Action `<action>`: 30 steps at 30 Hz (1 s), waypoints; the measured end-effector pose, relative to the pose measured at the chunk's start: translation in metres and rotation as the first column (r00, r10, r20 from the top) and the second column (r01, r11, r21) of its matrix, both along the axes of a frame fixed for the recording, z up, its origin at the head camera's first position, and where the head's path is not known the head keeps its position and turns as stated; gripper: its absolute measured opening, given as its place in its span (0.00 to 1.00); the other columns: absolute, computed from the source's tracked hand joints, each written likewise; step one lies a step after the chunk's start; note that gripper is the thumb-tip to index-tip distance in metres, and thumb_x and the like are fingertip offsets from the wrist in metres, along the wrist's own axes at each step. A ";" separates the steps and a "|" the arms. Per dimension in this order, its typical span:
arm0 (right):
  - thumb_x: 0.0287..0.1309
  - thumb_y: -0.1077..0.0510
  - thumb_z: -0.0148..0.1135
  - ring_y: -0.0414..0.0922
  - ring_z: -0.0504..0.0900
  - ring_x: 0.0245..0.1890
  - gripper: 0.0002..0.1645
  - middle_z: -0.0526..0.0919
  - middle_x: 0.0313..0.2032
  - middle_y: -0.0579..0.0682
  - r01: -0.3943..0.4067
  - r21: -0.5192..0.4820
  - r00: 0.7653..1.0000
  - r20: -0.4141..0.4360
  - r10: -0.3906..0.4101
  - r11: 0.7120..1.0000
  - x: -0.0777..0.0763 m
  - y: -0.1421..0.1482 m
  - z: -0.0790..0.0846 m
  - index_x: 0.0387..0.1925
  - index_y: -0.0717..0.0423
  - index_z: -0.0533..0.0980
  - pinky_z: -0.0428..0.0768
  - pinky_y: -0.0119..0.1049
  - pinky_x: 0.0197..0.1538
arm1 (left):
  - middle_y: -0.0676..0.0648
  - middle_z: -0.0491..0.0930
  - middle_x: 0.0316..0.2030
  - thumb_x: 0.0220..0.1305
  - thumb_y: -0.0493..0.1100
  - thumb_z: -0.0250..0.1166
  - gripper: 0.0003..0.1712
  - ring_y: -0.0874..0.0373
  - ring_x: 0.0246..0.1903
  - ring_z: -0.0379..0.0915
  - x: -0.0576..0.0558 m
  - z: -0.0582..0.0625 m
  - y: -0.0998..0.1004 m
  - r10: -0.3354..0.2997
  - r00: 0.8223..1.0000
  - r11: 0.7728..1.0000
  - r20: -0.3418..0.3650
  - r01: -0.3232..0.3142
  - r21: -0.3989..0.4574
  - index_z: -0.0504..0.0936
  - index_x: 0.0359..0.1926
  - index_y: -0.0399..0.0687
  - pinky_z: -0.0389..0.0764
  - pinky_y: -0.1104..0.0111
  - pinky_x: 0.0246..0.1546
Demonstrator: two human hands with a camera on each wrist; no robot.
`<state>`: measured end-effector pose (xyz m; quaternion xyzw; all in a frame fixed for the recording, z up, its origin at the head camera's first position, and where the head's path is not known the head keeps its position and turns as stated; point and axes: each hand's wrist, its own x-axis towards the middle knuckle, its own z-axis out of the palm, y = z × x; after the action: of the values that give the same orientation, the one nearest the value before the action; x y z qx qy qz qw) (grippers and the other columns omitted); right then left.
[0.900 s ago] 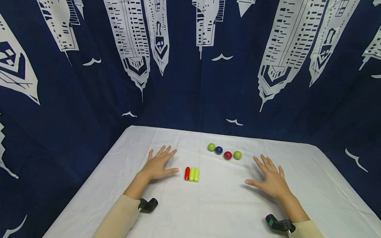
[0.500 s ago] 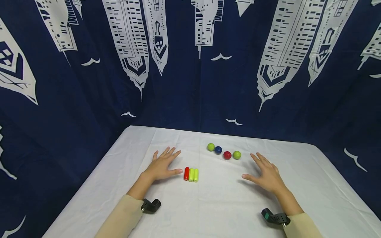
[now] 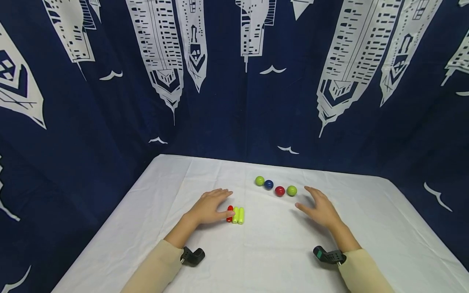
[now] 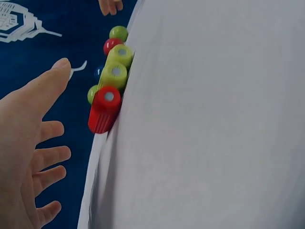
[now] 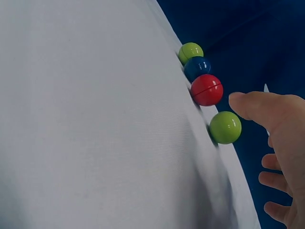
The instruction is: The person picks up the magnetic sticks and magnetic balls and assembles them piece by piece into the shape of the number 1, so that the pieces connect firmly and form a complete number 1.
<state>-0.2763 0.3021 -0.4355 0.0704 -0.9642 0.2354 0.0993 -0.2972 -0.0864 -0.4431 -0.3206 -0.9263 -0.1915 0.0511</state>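
The red cylinder (image 4: 105, 114) lies on the white-covered table (image 3: 278, 244), at the left end of a row with two yellow-green cylinders (image 3: 241, 216). We see the left hand (image 3: 208, 207) released, holding nothing; from the head camera its thumb crosses in front of the red cylinder, though the left wrist view shows a gap between them. Farther back we find the left green ball (image 3: 259, 181), a blue ball (image 3: 268, 184), a red ball (image 3: 280, 191) and the right green ball (image 3: 292, 191). The right hand (image 3: 318, 207) is likewise released, grasping nothing, near the right green ball and apart from it. Behind the table we see a dark blue cloth (image 3: 220, 138) printed with white buildings.
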 end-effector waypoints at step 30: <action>0.62 0.53 0.60 0.66 0.69 0.59 0.35 0.70 0.59 0.71 0.042 -0.069 0.998 0.044 -0.039 0.997 -0.040 -0.024 -0.008 0.63 0.71 0.64 0.65 0.61 0.62 | 0.48 0.80 0.23 0.52 0.39 0.71 0.07 0.56 0.25 0.75 0.034 0.017 0.078 0.248 0.969 0.956 -0.020 -0.241 0.166 0.82 0.28 0.40 0.77 0.67 0.27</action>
<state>-0.3159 0.2784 -0.4438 0.0422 -0.9585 0.2685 0.0862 -0.2637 -0.0087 -0.4263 -0.2022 -0.9388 -0.2521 0.1189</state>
